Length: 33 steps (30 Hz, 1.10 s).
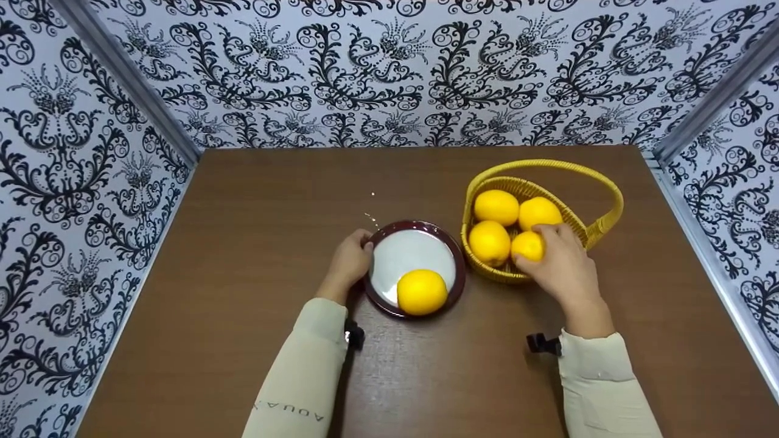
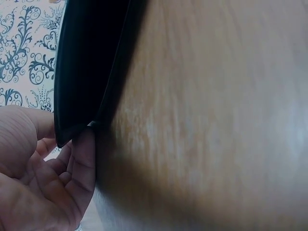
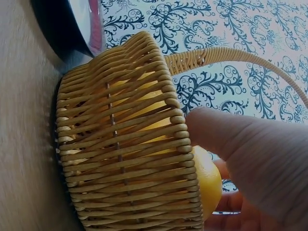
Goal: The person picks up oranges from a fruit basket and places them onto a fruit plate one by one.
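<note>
My left hand (image 1: pixel 352 263) grips the left rim of a round plate (image 1: pixel 457 255) with a white middle and dark red rim, thumb over the edge. In the left wrist view the fingertips (image 2: pixel 85 154) reach under the plate's dark side (image 2: pixel 89 72). One yellow lemon (image 1: pixel 421 292) lies on the plate near its front. My right hand (image 1: pixel 565 261) reaches into a yellow wicker basket (image 1: pixel 496 272) and holds a lemon (image 1: pixel 527 246) between thumb and fingers. In the right wrist view that lemon (image 3: pixel 208 183) shows beside the basket's woven rim.
Other lemons (image 1: pixel 496 207) sit in the basket, whose arched handle (image 1: pixel 544 163) rises at the back and right. Small white specks (image 1: pixel 372 219) mark the brown table (image 1: pixel 261 243) behind the plate. Patterned walls (image 1: pixel 389 73) enclose the back and both sides.
</note>
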Each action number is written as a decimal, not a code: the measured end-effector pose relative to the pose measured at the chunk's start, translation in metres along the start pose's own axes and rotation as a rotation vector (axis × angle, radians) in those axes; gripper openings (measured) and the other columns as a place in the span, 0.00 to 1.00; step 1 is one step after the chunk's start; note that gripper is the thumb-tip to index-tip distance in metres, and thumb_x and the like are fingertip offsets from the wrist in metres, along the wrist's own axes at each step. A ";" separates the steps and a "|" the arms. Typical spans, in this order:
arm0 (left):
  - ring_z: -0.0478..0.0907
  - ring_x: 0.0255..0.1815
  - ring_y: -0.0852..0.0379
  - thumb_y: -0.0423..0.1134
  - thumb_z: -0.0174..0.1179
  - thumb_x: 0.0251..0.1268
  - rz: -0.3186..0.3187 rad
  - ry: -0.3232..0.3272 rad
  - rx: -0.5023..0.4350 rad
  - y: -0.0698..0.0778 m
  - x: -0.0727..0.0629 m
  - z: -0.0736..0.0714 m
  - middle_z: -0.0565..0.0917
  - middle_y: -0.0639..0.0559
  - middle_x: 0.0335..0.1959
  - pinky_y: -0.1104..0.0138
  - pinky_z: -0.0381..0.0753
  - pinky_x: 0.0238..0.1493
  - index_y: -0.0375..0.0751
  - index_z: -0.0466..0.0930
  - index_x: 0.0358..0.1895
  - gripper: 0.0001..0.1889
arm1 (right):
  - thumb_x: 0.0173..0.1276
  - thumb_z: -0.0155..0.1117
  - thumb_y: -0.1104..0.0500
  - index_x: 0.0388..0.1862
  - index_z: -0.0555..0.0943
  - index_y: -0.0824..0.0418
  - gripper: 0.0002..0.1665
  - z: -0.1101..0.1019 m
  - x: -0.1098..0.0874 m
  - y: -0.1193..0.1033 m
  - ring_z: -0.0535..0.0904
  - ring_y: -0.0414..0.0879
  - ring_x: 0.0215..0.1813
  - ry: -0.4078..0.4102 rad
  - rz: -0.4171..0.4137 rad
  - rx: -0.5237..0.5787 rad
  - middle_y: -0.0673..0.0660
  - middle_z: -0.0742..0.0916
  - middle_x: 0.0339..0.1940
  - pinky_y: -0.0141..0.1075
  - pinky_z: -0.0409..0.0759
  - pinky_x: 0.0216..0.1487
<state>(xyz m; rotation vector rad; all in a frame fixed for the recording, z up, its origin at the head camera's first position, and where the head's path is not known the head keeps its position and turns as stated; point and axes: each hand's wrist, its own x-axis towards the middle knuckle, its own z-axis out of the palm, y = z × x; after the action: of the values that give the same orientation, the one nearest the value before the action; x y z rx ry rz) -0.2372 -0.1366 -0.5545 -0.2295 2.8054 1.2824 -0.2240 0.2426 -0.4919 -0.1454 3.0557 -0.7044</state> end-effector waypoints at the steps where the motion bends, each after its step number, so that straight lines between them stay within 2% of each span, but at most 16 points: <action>1: 0.82 0.54 0.42 0.35 0.52 0.78 -0.001 0.000 -0.004 0.000 0.000 0.000 0.87 0.39 0.49 0.50 0.78 0.62 0.37 0.82 0.52 0.11 | 0.68 0.69 0.43 0.73 0.70 0.63 0.42 0.000 0.000 0.000 0.70 0.68 0.64 -0.002 -0.002 -0.005 0.71 0.71 0.69 0.74 0.72 0.53; 9: 0.82 0.53 0.42 0.34 0.53 0.77 0.013 0.007 -0.020 0.001 -0.001 0.001 0.87 0.39 0.48 0.50 0.78 0.62 0.37 0.83 0.51 0.10 | 0.66 0.71 0.44 0.73 0.69 0.63 0.43 0.002 0.000 0.001 0.70 0.68 0.64 0.005 -0.013 -0.030 0.72 0.71 0.68 0.74 0.72 0.54; 17: 0.82 0.53 0.43 0.35 0.52 0.78 -0.005 -0.001 -0.030 0.002 -0.002 -0.001 0.87 0.41 0.49 0.50 0.78 0.61 0.39 0.82 0.52 0.10 | 0.65 0.73 0.46 0.73 0.70 0.66 0.44 -0.004 -0.001 -0.002 0.70 0.69 0.65 0.016 -0.026 -0.021 0.73 0.72 0.68 0.73 0.72 0.56; 25: 0.82 0.55 0.42 0.35 0.53 0.78 0.007 0.008 -0.027 0.003 -0.001 -0.001 0.87 0.39 0.50 0.50 0.78 0.63 0.38 0.82 0.52 0.10 | 0.65 0.72 0.46 0.73 0.70 0.67 0.44 -0.009 -0.003 -0.004 0.73 0.70 0.60 0.039 -0.038 -0.019 0.74 0.72 0.66 0.71 0.73 0.56; 33: 0.82 0.54 0.42 0.35 0.53 0.77 0.004 0.001 -0.030 0.001 -0.001 -0.002 0.87 0.39 0.49 0.49 0.78 0.63 0.38 0.82 0.51 0.10 | 0.66 0.72 0.46 0.74 0.69 0.66 0.44 -0.011 -0.008 -0.007 0.73 0.71 0.62 0.043 -0.018 0.004 0.74 0.71 0.68 0.73 0.72 0.59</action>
<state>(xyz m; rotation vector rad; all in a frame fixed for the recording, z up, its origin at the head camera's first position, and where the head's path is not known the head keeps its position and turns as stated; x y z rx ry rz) -0.2363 -0.1371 -0.5527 -0.2258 2.7905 1.3262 -0.2159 0.2414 -0.4795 -0.1593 3.0971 -0.7246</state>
